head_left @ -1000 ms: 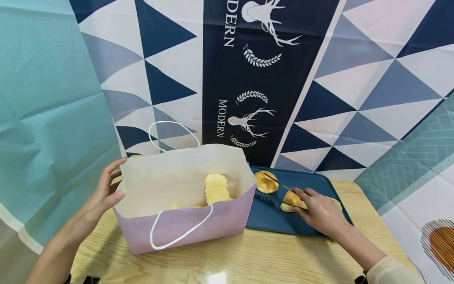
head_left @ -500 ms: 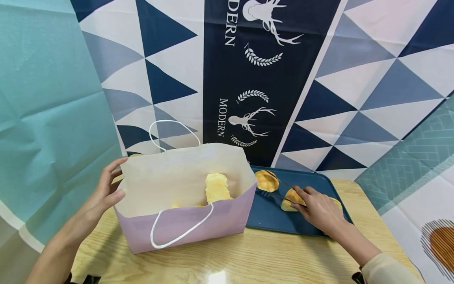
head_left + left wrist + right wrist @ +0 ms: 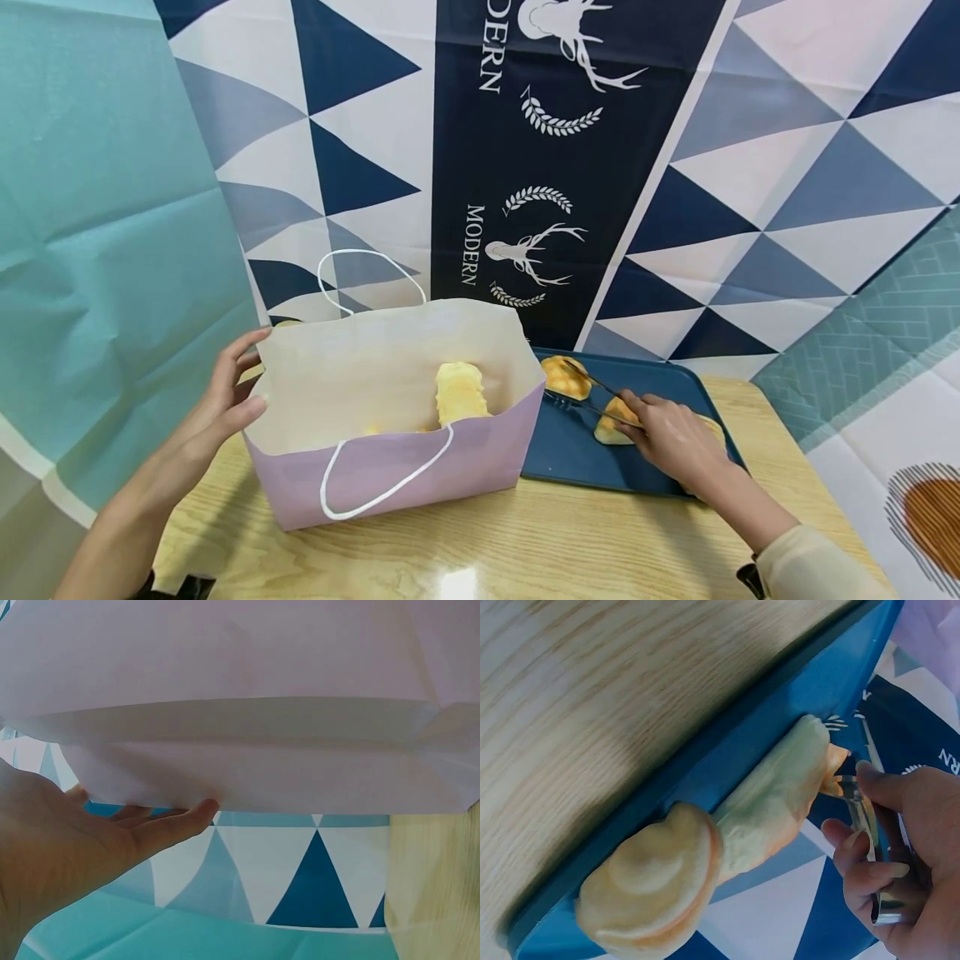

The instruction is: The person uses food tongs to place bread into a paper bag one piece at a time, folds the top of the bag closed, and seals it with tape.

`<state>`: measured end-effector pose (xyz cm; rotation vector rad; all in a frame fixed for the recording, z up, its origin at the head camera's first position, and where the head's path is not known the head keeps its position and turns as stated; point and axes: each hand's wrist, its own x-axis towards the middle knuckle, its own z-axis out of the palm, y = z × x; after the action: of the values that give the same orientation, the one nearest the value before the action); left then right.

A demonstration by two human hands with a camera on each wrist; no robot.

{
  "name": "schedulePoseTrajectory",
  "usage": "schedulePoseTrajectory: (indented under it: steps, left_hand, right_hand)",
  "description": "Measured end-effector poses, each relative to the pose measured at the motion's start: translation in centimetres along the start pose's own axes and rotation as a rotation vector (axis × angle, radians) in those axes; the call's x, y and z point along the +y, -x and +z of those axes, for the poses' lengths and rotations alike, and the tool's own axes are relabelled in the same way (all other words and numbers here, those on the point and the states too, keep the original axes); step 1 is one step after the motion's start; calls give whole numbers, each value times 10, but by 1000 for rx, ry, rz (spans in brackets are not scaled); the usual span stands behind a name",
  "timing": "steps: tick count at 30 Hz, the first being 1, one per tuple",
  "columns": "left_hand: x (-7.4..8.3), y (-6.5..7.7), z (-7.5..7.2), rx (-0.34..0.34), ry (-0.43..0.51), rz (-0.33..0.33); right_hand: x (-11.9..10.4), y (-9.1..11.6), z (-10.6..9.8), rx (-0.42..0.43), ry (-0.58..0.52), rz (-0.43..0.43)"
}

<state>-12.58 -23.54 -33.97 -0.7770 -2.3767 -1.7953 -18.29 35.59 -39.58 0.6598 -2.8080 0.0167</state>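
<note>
In the head view my right hand (image 3: 678,442) grips metal tongs (image 3: 588,407) over the tray. The tongs' arms lie on either side of a golden round bun (image 3: 567,379) at the tray's back left. Beneath the hand is a longer bread roll (image 3: 613,423), partly covered by it. The right wrist view shows the pale long roll (image 3: 772,799) beside a rounded bun (image 3: 652,885). My left hand (image 3: 217,400) touches the left side of a lilac paper bag (image 3: 397,479), fingers extended. Inside the wide-mouthed bag a yellow ridged bread (image 3: 460,392) stands up; its base is hidden.
The dark blue tray (image 3: 570,462) lies right of the bag on a wooden table (image 3: 585,533). White rope handles (image 3: 375,504) hang at the bag's front and rise at its back. A patterned cloth (image 3: 375,158) stands close behind.
The tongs' arms have drawn closer together around the round bun, and the bun has tipped. The left hand still rests against the bag. The head view has shifted slightly.
</note>
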Motion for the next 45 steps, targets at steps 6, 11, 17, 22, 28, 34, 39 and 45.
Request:
schedulePoseTrajectory:
  steps: [6,11,17,22,28,34,39,45]
  left_hand:
    - [1,0,1,-3,-6,4]
    - [1,-1,2,-4,-14,18]
    - [2,-1,2,-9,-23,3]
    - [2,-1,2,-7,-11,19]
    - [2,-1,2,-2,-20,17]
    - [1,-1,2,-3,-16,21]
    - [1,0,2,-2,-30,4]
    - [2,0,2,0,-35,-4]
  right_hand:
    - [0,1,3,43,31,-48]
    - [1,4,6,68,40,-56]
    - [3,7,6,77,29,-52]
    - [4,8,3,104,21,-46]
    - [3,9,-7,130,5,-31]
    - [-1,7,-17,225,-24,-57]
    - [-9,6,-28,295,-56,-40]
    - [-21,4,-43,328,-90,-10]
